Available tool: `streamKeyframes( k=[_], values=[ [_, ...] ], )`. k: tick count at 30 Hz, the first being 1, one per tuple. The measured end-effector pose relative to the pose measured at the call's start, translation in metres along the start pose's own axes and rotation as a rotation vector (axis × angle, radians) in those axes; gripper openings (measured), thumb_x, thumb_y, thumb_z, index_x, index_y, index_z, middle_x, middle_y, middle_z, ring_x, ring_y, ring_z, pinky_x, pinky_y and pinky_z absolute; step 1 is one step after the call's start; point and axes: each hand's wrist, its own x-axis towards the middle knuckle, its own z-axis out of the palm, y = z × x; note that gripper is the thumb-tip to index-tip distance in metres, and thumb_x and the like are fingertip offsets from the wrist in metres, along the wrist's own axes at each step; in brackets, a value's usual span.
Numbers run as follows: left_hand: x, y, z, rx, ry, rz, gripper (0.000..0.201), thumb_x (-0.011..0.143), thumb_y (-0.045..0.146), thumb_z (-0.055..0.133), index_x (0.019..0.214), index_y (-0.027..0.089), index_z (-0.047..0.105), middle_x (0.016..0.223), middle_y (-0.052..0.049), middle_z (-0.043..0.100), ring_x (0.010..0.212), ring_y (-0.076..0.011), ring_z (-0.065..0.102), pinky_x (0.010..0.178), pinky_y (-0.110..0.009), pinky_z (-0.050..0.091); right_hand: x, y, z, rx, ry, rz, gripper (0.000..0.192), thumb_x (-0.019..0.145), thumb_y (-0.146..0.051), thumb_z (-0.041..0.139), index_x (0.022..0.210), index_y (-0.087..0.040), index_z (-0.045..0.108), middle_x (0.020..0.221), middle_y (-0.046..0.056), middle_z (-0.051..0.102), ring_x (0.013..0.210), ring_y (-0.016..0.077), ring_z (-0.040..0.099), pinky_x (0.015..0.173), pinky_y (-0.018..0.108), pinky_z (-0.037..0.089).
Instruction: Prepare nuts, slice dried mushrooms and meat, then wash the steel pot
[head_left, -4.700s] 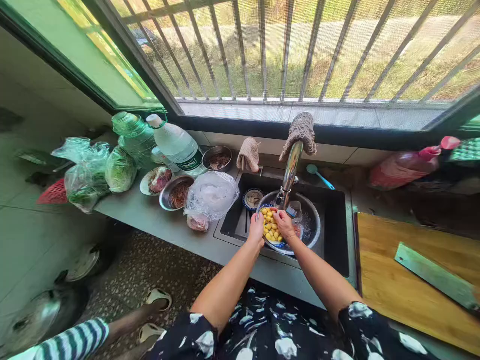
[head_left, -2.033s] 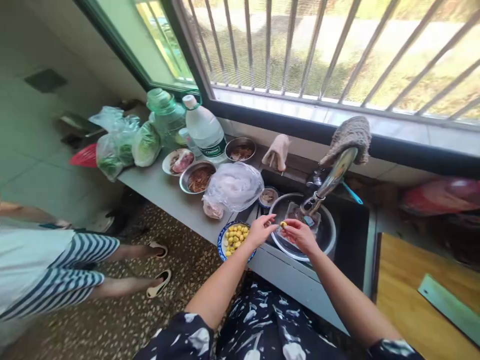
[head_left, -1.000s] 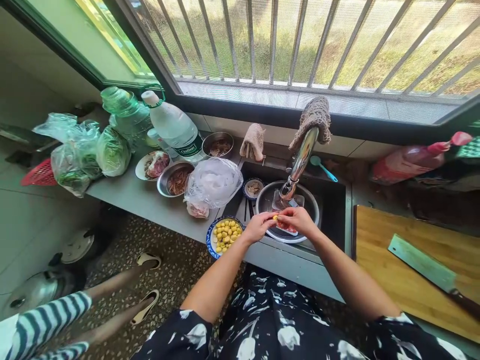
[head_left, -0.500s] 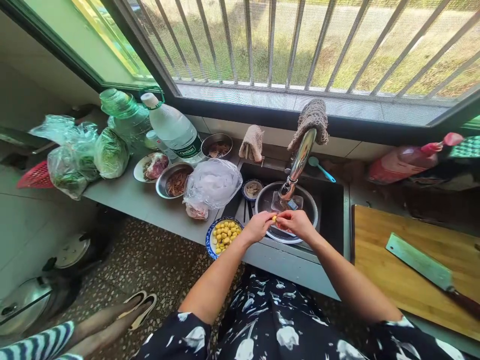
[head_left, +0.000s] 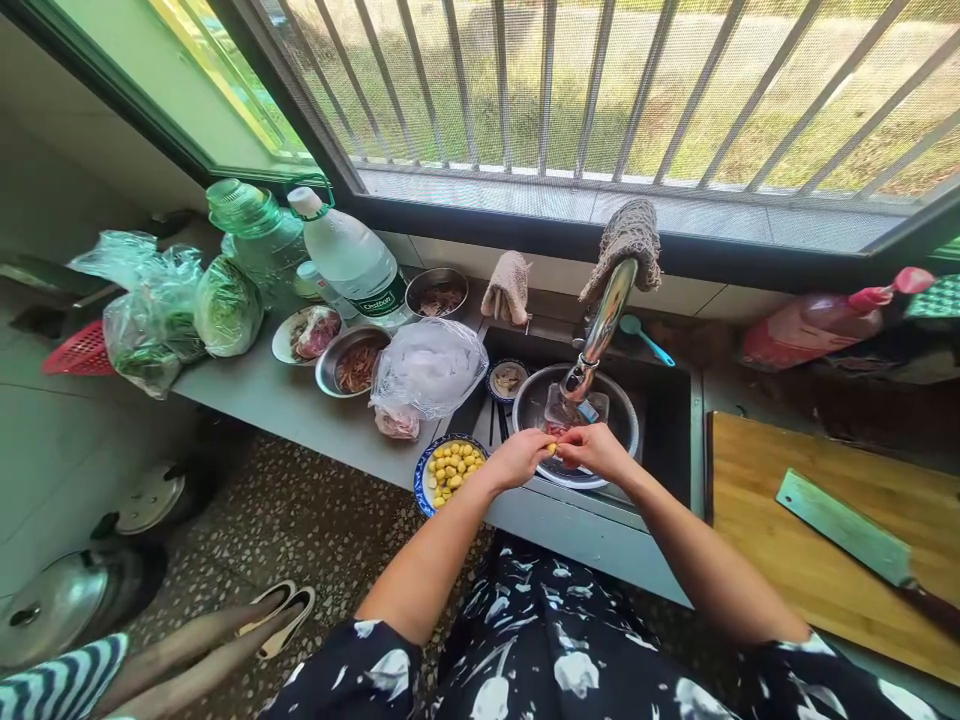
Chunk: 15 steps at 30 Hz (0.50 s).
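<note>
Over the round metal basin (head_left: 634, 452) in the sink, my left hand (head_left: 523, 457) pinches a small yellow nut (head_left: 552, 449) that looks like a peeled chestnut. My right hand (head_left: 596, 449) is closed, its fingertips meeting the same nut from the other side. Beneath them, a clear plastic pack (head_left: 598, 407) and something reddish lie in the basin. The faucet (head_left: 609, 318) rises just beyond my hands. Left of my left wrist, a blue-rimmed plate (head_left: 421, 482) holds many similar yellow nuts (head_left: 454, 464).
A small bowl (head_left: 507, 380) and dark chopsticks (head_left: 498, 425) are left of the basin. A cleaver (head_left: 844, 527) rests on the wooden board (head_left: 750, 480) at right. Bagged food (head_left: 427, 365), metal bowls (head_left: 324, 372) and a big water bottle (head_left: 352, 255) crowd the left counter. Another person's legs (head_left: 195, 645) show lower left.
My fingers have shifted slightly on the nut, and both hands stay over the basin. The whole view has moved a little; the person's legs at lower left have shifted slightly.
</note>
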Motion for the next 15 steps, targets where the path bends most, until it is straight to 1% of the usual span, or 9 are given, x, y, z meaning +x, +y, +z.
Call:
streamKeyframes(
  k=[2,5,7,10,13,15],
  values=[
    [-0.0004,-0.0004,-0.0006,-0.045,0.006,-0.011,0.026,0.083,0.02,0.043,0.103,0.014,0.058,0.094,-0.007,0.061,0.087,-0.0151,0.054,0.079,-0.025,0.043,0.0006,0.0006,0.0004,0.051,0.002,0.017,0.023,0.07,-0.036,0.054,0.074,-0.016,0.065,0.054,0.001,0.062,0.05,0.0114,0.057,0.047,0.019,0.042],
    [-0.0014,-0.0015,-0.0024,-0.162,0.038,-0.039,0.027,0.082,0.02,0.044,0.105,0.015,0.058,0.095,-0.007,0.061,0.087,-0.015,0.055,0.08,-0.026,0.042,0.0016,0.0007,0.0006,0.15,0.042,0.036,0.023,0.07,-0.036,0.053,0.076,-0.016,0.063,0.055,0.0,0.062,0.05,0.0107,0.056,0.044,0.018,0.04],
    [-0.0024,-0.0026,-0.0036,-0.264,0.074,-0.064,0.029,0.082,0.022,0.046,0.108,0.016,0.057,0.098,-0.006,0.061,0.091,-0.015,0.054,0.083,-0.026,0.041,0.0022,0.0018,0.0007,0.206,0.085,0.043,0.024,0.07,-0.038,0.053,0.075,-0.016,0.061,0.055,0.0,0.061,0.046,0.0094,0.054,0.041,0.018,0.038],
    [-0.0039,-0.0044,-0.0039,-0.413,0.122,-0.103,0.033,0.082,0.026,0.046,0.113,0.018,0.054,0.103,-0.005,0.059,0.095,-0.0152,0.053,0.085,-0.026,0.04,0.0036,0.0052,0.0019,0.217,0.16,0.046,0.025,0.069,-0.041,0.053,0.07,-0.016,0.058,0.051,-0.001,0.058,0.039,0.0074,0.047,0.037,0.018,0.034],
    [-0.0036,-0.0057,-0.0008,-0.529,0.168,-0.155,0.037,0.08,0.03,0.05,0.114,0.018,0.053,0.103,-0.006,0.057,0.093,-0.0155,0.054,0.084,-0.027,0.042,0.0049,0.0062,0.0046,0.201,0.202,-0.005,0.023,0.073,-0.039,0.05,0.072,-0.017,0.057,0.054,-0.001,0.058,0.042,0.0079,0.047,0.04,0.019,0.036],
    [-0.0023,-0.0061,0.0037,-0.605,0.178,-0.194,0.038,0.078,0.032,0.052,0.112,0.017,0.054,0.101,-0.006,0.057,0.089,-0.015,0.055,0.081,-0.027,0.044,0.0053,0.0035,0.0062,0.155,0.242,-0.091,0.021,0.076,-0.034,0.045,0.078,-0.018,0.058,0.062,0.0,0.06,0.051,0.0091,0.052,0.049,0.021,0.041]
  ],
)
